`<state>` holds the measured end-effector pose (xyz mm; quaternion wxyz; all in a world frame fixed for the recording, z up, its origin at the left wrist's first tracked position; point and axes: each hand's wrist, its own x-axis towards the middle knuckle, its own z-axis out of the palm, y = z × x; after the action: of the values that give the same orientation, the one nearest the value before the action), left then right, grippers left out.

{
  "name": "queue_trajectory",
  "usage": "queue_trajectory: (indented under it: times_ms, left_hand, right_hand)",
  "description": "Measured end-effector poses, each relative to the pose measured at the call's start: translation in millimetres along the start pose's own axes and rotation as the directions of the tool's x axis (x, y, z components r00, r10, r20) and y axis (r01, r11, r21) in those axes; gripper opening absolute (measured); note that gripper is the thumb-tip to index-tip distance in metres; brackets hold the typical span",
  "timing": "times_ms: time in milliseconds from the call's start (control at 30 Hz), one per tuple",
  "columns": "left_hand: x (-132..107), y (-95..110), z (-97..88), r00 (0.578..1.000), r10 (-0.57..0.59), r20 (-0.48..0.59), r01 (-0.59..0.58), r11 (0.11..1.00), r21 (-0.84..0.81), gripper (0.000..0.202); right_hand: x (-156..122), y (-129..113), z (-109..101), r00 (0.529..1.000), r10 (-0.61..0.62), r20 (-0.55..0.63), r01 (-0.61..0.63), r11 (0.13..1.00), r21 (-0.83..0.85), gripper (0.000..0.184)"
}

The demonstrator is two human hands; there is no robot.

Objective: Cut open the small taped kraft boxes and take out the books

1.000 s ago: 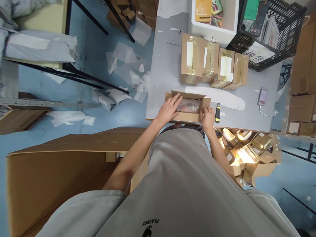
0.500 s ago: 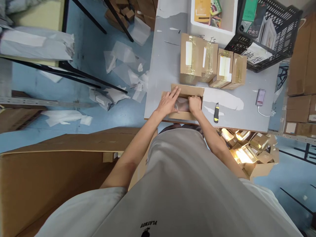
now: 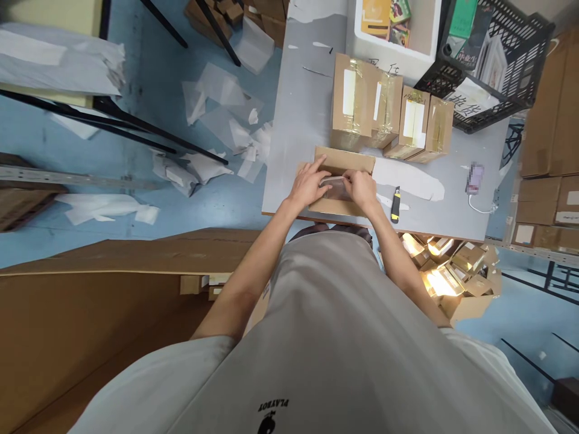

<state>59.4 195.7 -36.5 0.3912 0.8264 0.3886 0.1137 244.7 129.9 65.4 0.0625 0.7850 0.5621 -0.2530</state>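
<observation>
A small open cardboard box (image 3: pixel 344 161) lies at the near edge of the grey table (image 3: pixel 303 108). Inside it is something wrapped in clear plastic (image 3: pixel 335 188). My left hand (image 3: pixel 308 181) rests on the box's left side, fingers spread flat over the flap and wrap. My right hand (image 3: pixel 360 185) sits on the box's right part, fingers curled down onto the plastic wrap. Both hands press on the box's top. What lies under the wrap I cannot make out.
Several taped cardboard boxes (image 3: pixel 389 111) stand behind the open one. A yellow and black utility knife (image 3: pixel 397 204) lies to the right, a phone (image 3: pixel 474 176) on a cable farther right. A white foam box (image 3: pixel 393 36) and a black crate (image 3: pixel 497 54) stand at the back. Paper scraps (image 3: pixel 217 132) litter the blue floor.
My right hand moved left from the box's right edge onto the wrapped contents. The right flap folded in. My left hand stayed on the left side.
</observation>
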Motion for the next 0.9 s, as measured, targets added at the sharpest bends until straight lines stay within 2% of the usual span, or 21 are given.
queue_trajectory:
  times_ms: [233,400,633,767,900]
  left_hand:
    - [-3,16,3.6,0.997,-0.052,0.052,0.044,0.989,0.142,0.027]
    - [-5,23,6.6,0.994,-0.057,0.089,0.035,0.974,0.226,0.028]
    - [9,35,12.2,0.983,-0.102,0.154,0.046,0.943,0.330,0.037]
    - [9,38,9.3,0.984,-0.053,0.171,-0.012,0.934,0.357,0.040]
    - [2,41,0.4,0.990,0.032,0.137,-0.069,0.959,0.274,0.035]
  right_hand:
    - [-28,-6,-8,0.999,-0.031,-0.019,0.032,0.998,0.057,0.035]
    - [-37,-6,-5,0.999,0.026,-0.027,-0.023,0.995,0.097,0.033]
    - [-41,-5,-2,0.997,0.070,-0.042,-0.065,0.992,0.108,0.034]
    - [-46,-3,-3,0.993,0.092,-0.069,-0.082,0.987,0.135,0.034]
    - [-54,6,-10,0.983,0.085,-0.161,-0.051,0.977,0.206,0.034]
